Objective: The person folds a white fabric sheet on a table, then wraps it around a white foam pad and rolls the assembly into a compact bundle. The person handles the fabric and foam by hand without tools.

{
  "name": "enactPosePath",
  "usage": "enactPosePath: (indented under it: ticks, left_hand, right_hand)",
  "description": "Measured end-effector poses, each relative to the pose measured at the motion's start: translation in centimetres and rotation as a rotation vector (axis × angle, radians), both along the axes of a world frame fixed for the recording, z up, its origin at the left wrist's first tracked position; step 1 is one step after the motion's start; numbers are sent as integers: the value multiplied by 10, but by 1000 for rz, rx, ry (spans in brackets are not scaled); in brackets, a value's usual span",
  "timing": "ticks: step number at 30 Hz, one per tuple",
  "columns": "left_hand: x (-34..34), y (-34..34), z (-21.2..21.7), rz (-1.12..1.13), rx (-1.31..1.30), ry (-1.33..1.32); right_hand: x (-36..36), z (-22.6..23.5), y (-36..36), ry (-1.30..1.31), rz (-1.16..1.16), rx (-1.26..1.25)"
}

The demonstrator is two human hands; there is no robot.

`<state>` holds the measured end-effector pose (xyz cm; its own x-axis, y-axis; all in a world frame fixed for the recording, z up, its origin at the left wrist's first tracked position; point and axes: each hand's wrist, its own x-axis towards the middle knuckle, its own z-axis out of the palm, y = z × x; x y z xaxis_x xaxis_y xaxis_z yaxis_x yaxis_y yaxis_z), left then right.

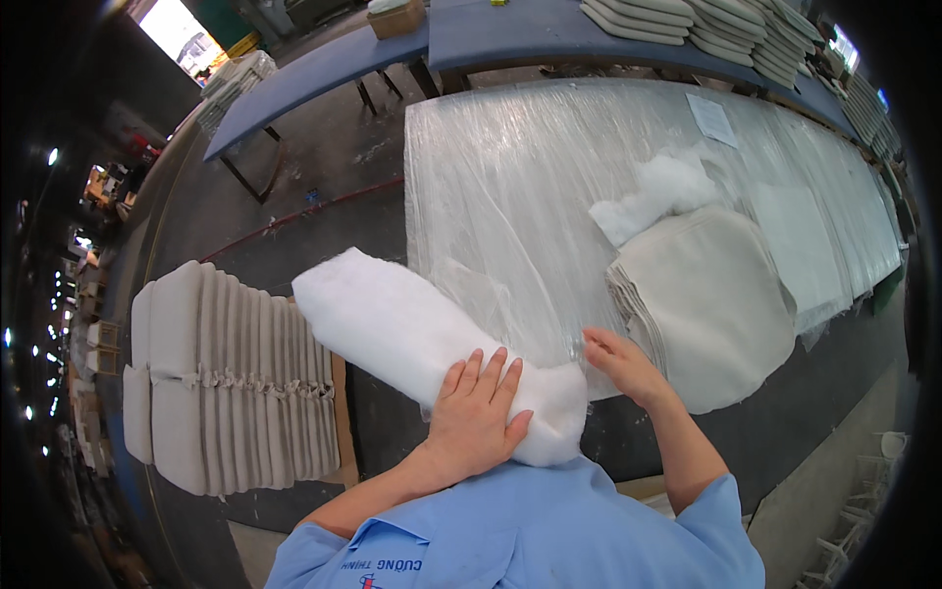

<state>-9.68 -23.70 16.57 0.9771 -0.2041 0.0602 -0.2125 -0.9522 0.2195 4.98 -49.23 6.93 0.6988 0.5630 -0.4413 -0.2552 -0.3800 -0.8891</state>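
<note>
A long, thick piece of white polyester wadding [402, 319] lies slantwise on the work surface, its near end against my blue shirt. My left hand [479, 407] rests flat on it near that end, fingers spread. Just right of the wadding, my right hand [620, 363] is raised with its fingers loosely curved and nothing visible in them. Beyond my right hand sits a stack of rounded beige fabric pieces [711, 294]. Loose white fluff [657, 191] lies at the far edge of that stack.
Clear plastic sheeting [500, 167] covers a large area ahead. Finished-looking beige cushions [231, 393] stand in a row at the left. Blue-topped tables [324, 83] run along the back, with more stacked cushions [643, 18] at the back right. White chair frames [854, 510] stand at the lower right.
</note>
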Motion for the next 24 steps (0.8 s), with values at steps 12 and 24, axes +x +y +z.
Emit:
enactPosePath:
  ticks: [12, 24]
  left_hand:
    - [2, 3, -2, 37, -43, 72]
    - [0, -1, -11, 55, -100, 28]
  right_hand:
    - [-25, 41, 88, 457, 318, 373]
    - [-53, -8, 96, -92, 180, 427]
